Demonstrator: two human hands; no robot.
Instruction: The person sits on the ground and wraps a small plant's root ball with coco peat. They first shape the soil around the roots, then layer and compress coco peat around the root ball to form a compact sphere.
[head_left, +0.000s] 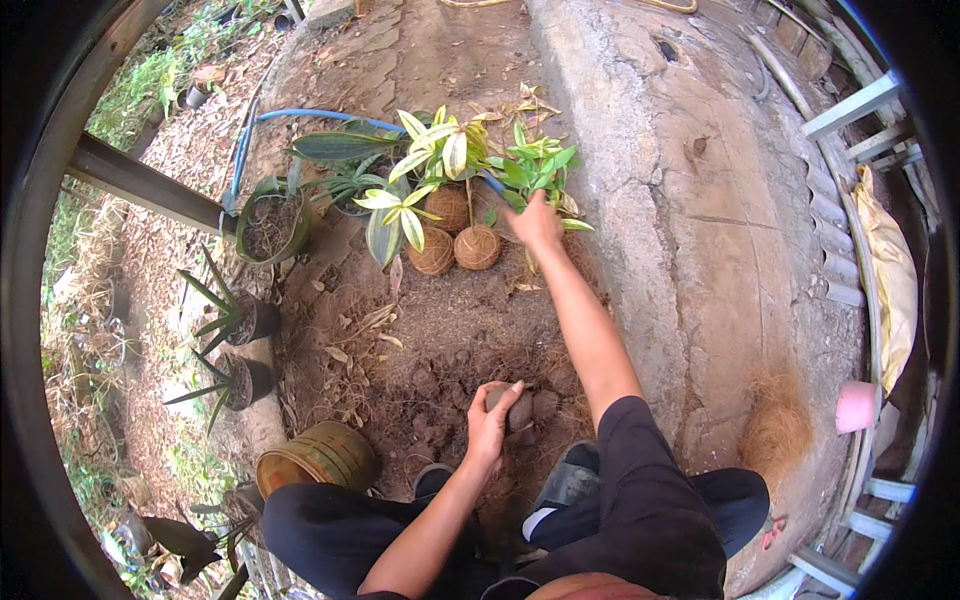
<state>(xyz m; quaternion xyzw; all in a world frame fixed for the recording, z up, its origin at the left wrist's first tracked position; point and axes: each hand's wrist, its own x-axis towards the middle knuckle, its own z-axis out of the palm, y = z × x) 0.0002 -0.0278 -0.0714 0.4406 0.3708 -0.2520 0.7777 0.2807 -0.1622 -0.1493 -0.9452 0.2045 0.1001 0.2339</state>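
My left hand (491, 424) is closed around a lump of dark soil (517, 412), its thumb lying over the top, low above the loose soil (442, 409) between my feet. My right hand (536, 220) reaches forward to a leafy green plant (541, 166) at the back; its fingertips are hidden at the leaves, so whether they grip a stem is unclear. Just left of that hand stand several fibre-wrapped root balls (477, 248), some bearing plants with yellow-and-green leaves (454, 154).
An overturned ribbed bucket (322, 461) lies beside my left knee. Potted spiky plants (251, 319) line the left side. A blue hose (315, 113) runs behind the plants. Brown fibre (776, 427) and a pink pot (857, 406) are at the right.
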